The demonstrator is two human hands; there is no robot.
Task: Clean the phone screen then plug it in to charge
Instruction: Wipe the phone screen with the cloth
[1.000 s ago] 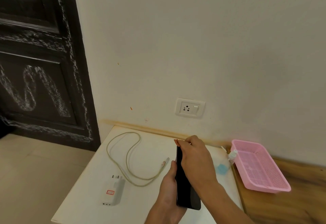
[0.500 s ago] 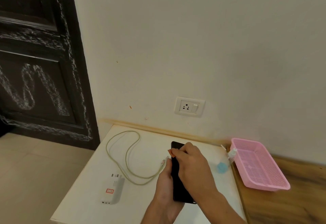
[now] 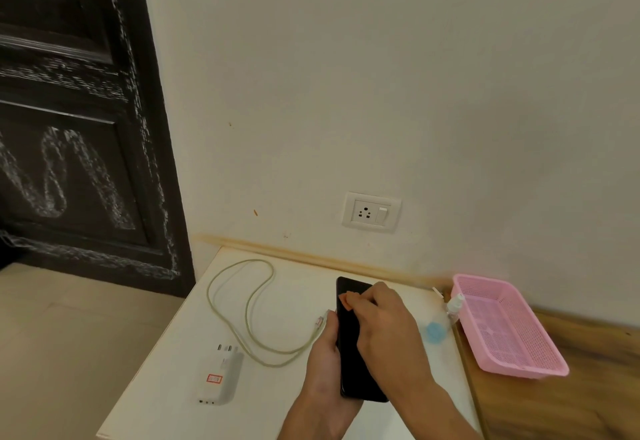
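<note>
A black phone (image 3: 349, 353) lies screen-up in my left hand (image 3: 325, 363), which grips its left edge above the white table (image 3: 277, 405). My right hand (image 3: 388, 332) rests on the screen, fingers pinched on a small orange cloth (image 3: 346, 301) near the phone's top. A pale green cable (image 3: 249, 304) loops on the table to the left, its plug end (image 3: 320, 320) beside my left hand. A white charger adapter (image 3: 218, 375) lies at the front left. A white wall socket (image 3: 371, 212) sits on the wall above the table.
A small spray bottle (image 3: 453, 306) and a blue cap (image 3: 434, 330) sit at the table's right edge. A pink plastic basket (image 3: 505, 329) stands on the wooden surface (image 3: 571, 405) to the right. A dark chalk-marked door (image 3: 76, 110) fills the left.
The phone has turned from edge-on to flat, screen facing up. My right hand with the cloth has shifted from the phone's top edge down onto the screen.
</note>
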